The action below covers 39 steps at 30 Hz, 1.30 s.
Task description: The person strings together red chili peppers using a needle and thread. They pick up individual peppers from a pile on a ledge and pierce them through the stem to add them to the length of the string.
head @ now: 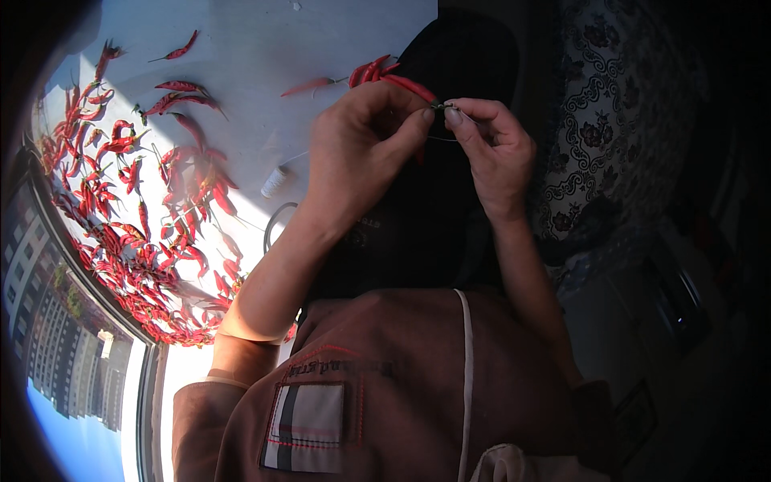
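Observation:
My left hand (pixel 367 138) pinches the green stem end of a red chili pepper (pixel 412 87) between thumb and forefinger. Thumb and fingers of my right hand (pixel 494 138) close on thin thread at the same stem, almost touching the left thumb. A strand of white thread (pixel 443 139) hangs below the fingertips. Just beyond my left hand is a cluster of red peppers (pixel 370 71), with one pepper (pixel 307 86) lying to its left. A spool of white thread (pixel 274 182) rests on the white surface left of my left wrist.
Many red peppers (pixel 138 259) are spread over the sunlit white surface (pixel 253 54) at the left, beside a window frame (pixel 78 241). A dark loop (pixel 278 223) lies near my left forearm. Patterned fabric (pixel 593 132) is at the right.

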Motion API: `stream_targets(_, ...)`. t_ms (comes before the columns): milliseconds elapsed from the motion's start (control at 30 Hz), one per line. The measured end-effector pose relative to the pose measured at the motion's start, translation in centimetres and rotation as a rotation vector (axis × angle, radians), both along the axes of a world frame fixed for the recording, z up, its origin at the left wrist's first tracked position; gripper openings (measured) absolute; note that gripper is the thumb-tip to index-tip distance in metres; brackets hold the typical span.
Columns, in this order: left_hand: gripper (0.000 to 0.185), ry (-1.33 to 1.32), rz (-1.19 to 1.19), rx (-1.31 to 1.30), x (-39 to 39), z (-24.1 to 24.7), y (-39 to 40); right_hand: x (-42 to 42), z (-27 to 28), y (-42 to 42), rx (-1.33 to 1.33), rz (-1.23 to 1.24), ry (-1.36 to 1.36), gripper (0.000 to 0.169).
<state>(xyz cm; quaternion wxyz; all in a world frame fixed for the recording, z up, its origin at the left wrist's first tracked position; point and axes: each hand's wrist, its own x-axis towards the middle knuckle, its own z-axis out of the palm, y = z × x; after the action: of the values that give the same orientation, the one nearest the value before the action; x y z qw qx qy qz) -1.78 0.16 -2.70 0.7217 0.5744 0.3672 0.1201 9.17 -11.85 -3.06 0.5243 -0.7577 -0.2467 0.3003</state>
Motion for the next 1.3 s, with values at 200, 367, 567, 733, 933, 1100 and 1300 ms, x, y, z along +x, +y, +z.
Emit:
stream_targets(200, 0.006, -0.07, 0.036, 0.117, 0.2, -0.5, -0.4, 0.1, -0.3, -0.2, 0.006, 0.014, -0.004, 0.011)
stream_targets(367, 0.008, -0.033, -0.03, 0.408, 0.2, -0.2, -0.3, 0.1, -0.1, -0.2, -0.032, 0.013, -0.016, 0.011)
stream_targets(567, 0.009, -0.03, -0.041, 0.472, 0.4, 0.0, -0.2, 0.1, 0.3, -0.2, -0.085, 0.025, -0.027, 0.012)
stream_targets(733, 0.007, -0.059, -0.004, 0.322, 0.4, -0.6, -0.5, 0.4, 0.3, -0.3, -0.017, 0.053, -0.009, 0.012)
stream_targets(933, 0.006, -0.031, -0.034, 0.178, 0.2, -1.1, -0.4, 0.7, 0.4, -0.5, -0.106, 0.093, 0.039, 0.012)
stream_targets(1100, 0.007, -0.071, -0.058, 0.163, 0.0, -2.0, -0.2, 1.1, 0.4, -0.7, -0.14, 0.135, 0.019, 0.011)
stream_targets(1300, 0.007, -0.109, -0.106, 0.216, -0.1, -2.5, 0.4, 2.2, 0.2, -0.7, -0.125, 0.237, -0.046, 0.008)
